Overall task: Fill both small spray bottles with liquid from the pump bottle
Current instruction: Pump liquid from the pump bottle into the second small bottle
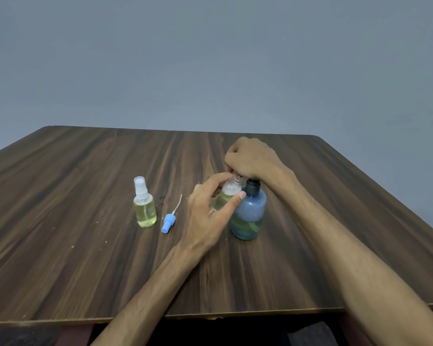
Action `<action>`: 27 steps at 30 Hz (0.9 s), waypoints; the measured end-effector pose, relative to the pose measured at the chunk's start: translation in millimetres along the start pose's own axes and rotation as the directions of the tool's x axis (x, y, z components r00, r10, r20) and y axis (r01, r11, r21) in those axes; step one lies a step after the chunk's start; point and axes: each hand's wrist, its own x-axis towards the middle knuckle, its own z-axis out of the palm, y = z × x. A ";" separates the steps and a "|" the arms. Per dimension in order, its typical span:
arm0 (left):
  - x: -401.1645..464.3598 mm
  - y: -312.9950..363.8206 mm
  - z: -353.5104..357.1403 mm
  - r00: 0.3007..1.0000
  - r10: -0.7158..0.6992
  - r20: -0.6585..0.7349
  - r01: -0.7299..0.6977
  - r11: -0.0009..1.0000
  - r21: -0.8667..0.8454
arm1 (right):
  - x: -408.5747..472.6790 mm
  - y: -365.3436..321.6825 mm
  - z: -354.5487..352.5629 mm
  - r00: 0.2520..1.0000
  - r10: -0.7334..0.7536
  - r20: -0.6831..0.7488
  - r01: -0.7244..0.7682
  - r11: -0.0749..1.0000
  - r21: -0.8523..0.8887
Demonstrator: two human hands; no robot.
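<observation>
- A plain grey-blue wall [210,58] fills the upper half of the frame.
- The dark wood-grain table [85,258] spans the lower half; its left, far and near stretches lie open.
- Pump bottle [248,216] stands right of centre, right hand [250,158] curled atop its pump.
- Left hand [208,221] grips the open spray bottle [229,193] beside the pump bottle.
- Capped spray bottle [144,203] stands left of centre.
- Blue sprayer cap [169,222] lies between them.

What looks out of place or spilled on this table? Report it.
Only the blue spray cap stands out: it lies on its side on the table, dip tube bare, off the open bottle held by the left hand. No clear spill shows.
</observation>
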 end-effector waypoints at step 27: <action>0.3 3.7 -0.5 1.000 0.006 -0.012 -0.006 1.000 -0.003 | -3.3 -1.8 -1.2 1.000 -0.011 0.012 0.011 1.000 -0.015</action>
